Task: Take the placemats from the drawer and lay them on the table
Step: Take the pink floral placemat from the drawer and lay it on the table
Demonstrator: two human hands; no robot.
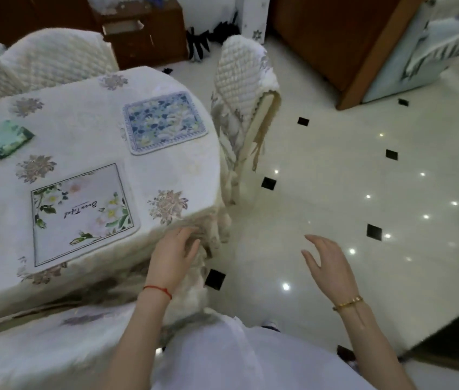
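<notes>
Two placemats laid: white floral placemat (82,212) near tabletop (87,108) front edge, blue placemat (163,122) by right edge, spaced as settings | left hand (173,254) loose-fingered against cloth edge, holding nothing | right hand (326,263) spread, free, over floor.

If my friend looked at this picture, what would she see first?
Probably the two placemats on the white table: a blue flowery one near the far edge and a pale one with flowers and writing nearer the person. Then the two bare hands, the left at the table's edge, the right open over the shiny floor.
</notes>
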